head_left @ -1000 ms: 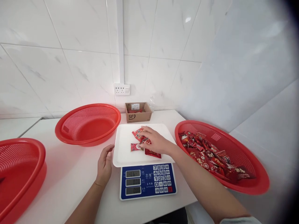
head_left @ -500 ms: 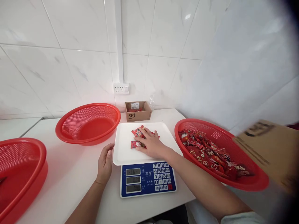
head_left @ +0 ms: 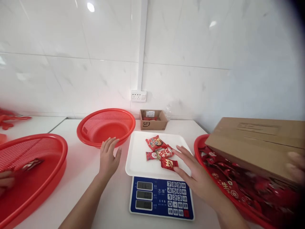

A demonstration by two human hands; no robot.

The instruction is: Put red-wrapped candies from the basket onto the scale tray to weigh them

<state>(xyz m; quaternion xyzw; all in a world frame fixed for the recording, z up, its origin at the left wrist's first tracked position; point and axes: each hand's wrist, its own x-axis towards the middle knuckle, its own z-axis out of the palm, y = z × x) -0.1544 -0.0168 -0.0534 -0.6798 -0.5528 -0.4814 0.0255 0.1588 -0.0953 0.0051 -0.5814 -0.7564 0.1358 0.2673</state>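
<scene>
On the white tray [head_left: 138, 165] of a blue-panelled weighing scale [head_left: 156, 203] lie several small red snack packets [head_left: 155, 143]. My right hand [head_left: 196, 173] hovers over the tray's right side, fingers spread. Its fingertips are close to the nearest red packet [head_left: 169, 163]; whether they touch it I cannot tell. To the left of the tray, my left hand [head_left: 110, 159] is raised above the table, palm turned inward and fingers stretched out, holding nothing.
A red basket [head_left: 82, 135] stands back left. Another person's hand [head_left: 6, 181] is in the left basket [head_left: 62, 159], near a packet. At right, a hand [head_left: 296, 165] is at a cardboard box [head_left: 257, 140] over a packet-filled basket [head_left: 197, 143]. A small carton [head_left: 153, 125] stands behind.
My right hand has lifted off the packets and drawn back to the right, uncovering them. My left hand has come away from the tray's edge. The cardboard box now covers part of the right basket.
</scene>
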